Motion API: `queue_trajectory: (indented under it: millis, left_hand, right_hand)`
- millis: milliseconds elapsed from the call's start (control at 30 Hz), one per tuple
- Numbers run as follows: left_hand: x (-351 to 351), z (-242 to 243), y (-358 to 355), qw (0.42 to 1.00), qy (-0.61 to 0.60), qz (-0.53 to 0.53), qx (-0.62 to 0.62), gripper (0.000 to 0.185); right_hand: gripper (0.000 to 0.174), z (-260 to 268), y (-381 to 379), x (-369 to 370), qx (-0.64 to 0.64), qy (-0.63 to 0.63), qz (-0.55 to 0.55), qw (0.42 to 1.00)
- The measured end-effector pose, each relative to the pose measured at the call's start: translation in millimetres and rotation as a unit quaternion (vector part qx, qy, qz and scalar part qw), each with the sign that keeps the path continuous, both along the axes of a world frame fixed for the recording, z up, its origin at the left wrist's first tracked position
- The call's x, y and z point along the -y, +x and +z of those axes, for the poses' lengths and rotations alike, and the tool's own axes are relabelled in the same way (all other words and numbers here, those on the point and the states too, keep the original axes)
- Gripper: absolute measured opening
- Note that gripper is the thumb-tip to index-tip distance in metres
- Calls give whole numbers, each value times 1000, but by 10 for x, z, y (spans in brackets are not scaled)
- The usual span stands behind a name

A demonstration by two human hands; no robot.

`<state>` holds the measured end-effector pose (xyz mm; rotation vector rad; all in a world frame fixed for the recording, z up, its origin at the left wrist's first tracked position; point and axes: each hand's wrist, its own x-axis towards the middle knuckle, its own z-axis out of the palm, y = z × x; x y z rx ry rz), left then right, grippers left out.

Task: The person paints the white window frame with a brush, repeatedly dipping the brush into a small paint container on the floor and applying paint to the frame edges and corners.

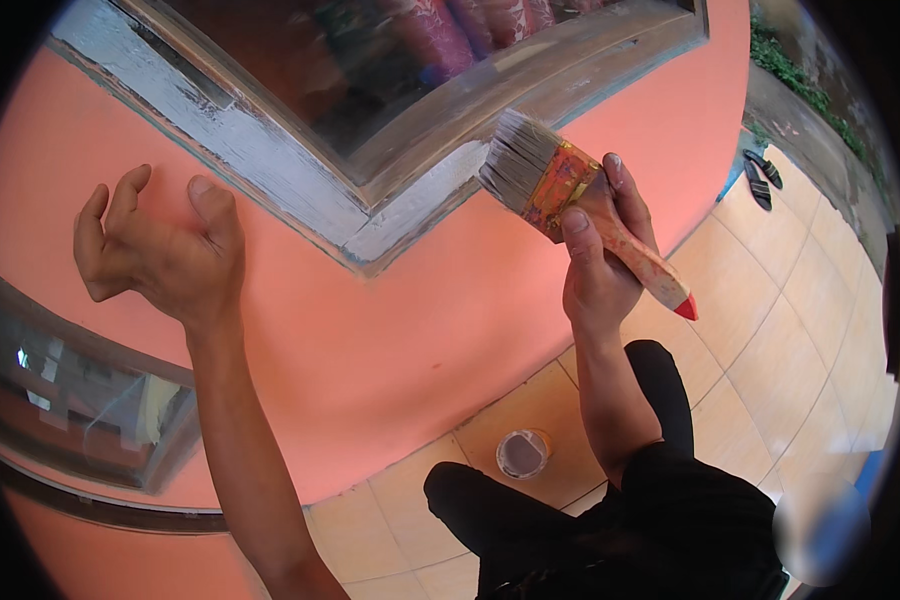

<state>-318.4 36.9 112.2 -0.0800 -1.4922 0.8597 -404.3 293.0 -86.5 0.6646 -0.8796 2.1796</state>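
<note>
My right hand (607,247) grips a wide flat paintbrush (637,266) by its wooden handle, whose end is red. The bristles point up and left and carry whitish paint; their tip is close to the lower rail of a wooden window frame (585,67). Along the frame's outer edge, around its near corner, runs a strip of pale grey-white paint (270,176). My left hand (172,240) is raised before the salmon-coloured wall (390,330), fingers curled apart and holding nothing. A small tub of greyish paint (523,454) stands on the floor between my legs.
Beige tiles (750,352) cover the floor along the wall's foot. A pair of dark sandals (759,180) lies at the tiles' far edge. Another framed window (82,405) is at the lower left. Patterned pink fabric (450,37) shows behind the upper window.
</note>
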Motion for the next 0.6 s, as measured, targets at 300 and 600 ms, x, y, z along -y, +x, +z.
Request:
queue_trajectory:
  millis: [300,600]
  left_hand:
    - [-15,-19,10,1000,6,21,-7,38]
    - [-21,-27,-22,1000,8,24,-12,39]
  right_hand:
    - [42,110,-385,-286,-4,101,112,988]
    - [24,39,-319,98,0,84,184,979]
